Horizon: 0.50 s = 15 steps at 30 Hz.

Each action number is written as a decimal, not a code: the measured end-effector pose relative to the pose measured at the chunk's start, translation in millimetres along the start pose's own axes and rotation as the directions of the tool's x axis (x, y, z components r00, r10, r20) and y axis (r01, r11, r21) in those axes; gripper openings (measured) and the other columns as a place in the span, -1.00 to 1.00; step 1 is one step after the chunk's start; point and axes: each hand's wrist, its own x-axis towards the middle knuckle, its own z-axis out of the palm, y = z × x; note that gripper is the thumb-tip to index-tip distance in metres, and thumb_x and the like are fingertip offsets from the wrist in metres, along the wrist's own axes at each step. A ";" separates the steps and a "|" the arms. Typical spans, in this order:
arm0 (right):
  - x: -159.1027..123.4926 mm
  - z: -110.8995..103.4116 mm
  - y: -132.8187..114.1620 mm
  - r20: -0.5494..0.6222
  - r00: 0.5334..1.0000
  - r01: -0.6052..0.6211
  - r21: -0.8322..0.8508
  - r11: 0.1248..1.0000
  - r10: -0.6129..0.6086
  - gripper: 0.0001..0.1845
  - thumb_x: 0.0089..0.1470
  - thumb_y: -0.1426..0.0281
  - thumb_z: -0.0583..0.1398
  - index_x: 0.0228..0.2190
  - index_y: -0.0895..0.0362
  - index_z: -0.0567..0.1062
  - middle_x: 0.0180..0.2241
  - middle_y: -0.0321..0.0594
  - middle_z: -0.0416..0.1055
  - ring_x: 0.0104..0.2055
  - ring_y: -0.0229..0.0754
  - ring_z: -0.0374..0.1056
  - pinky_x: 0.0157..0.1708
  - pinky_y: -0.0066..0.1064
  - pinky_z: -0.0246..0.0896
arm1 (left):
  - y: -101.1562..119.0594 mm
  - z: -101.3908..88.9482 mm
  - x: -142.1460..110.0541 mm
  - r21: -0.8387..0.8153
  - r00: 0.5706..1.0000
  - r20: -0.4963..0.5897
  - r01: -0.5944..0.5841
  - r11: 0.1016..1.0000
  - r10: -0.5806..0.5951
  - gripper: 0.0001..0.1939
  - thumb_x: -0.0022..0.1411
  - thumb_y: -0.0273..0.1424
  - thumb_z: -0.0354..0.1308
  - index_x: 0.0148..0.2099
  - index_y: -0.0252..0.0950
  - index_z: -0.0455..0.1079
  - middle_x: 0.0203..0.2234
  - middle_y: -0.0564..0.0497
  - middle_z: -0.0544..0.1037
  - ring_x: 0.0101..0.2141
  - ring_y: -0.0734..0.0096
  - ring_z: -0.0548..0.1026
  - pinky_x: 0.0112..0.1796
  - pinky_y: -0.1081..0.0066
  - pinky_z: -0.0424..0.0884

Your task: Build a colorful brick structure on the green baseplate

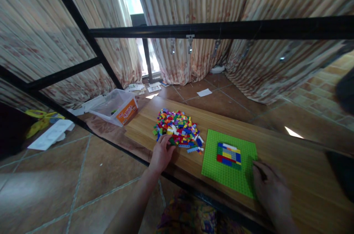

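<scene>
My left hand (162, 154) reaches to the near edge of a pile of mixed toy building bricks (179, 127), its fingers closed around a dark green brick (172, 141). My right hand (272, 186) is at the right edge of a bright green baseplate (212, 171), its fingers curled in against that edge. On the baseplate sits a roughly square patch of joined bricks (229, 155) in blue, red, yellow, white, grey and green. The undersides of my right fingers are hidden.
The wooden bench top (298, 175) carries the bricks and baseplate. At its left end stands a clear plastic box (110, 108) with an orange label. A black metal bar (210, 30) crosses beyond the bench, before striped curtains (177, 1). A dark object (341, 171) lies at the right.
</scene>
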 end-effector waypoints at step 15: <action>-0.4 0.0 0.0 0.016 1.000 -0.019 -0.006 1.000 0.019 -0.58 0.15 0.16 0.01 -0.27 0.16 0.55 -0.22 -0.03 0.47 -0.20 0.01 0.39 -0.13 -0.12 0.33 | 5.3 -2.7 15.4 0.077 0.997 -0.039 -0.063 0.995 0.066 -0.71 0.25 -0.43 0.10 0.04 -0.23 0.33 -0.03 -0.11 0.44 -0.03 0.26 0.45 -0.02 0.22 0.45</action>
